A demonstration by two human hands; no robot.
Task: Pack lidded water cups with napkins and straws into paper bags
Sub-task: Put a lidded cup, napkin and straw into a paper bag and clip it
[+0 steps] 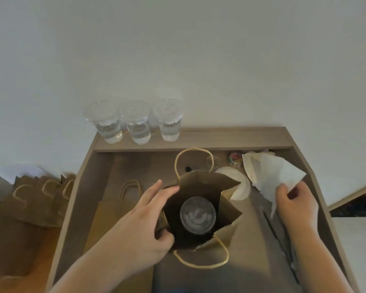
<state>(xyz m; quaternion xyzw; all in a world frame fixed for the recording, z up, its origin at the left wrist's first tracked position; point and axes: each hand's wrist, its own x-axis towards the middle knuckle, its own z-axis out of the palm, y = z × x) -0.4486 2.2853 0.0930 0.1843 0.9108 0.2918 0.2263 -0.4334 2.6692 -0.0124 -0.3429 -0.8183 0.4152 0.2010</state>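
Observation:
An open brown paper bag [205, 182] stands in the middle of the table with a lidded clear cup [198, 214] upright inside it. My left hand [150, 218] holds the bag's left edge, thumb curled over the rim and fingers stretched along the outside. Off to the right, above the table, my right hand [296, 199] pinches a white napkin [273, 174] that hangs unfolded. Three lidded water cups [135, 123] stand in a row on the back ledge.
A flat paper bag [114, 212] lies on the wooden table [262, 140] left of the open one. Several upright bags [36, 197] stand off the table's left side. A white plate [239, 182] and colourful clips [235, 159] sit behind the bag. Dark straws [281, 237] lie at right.

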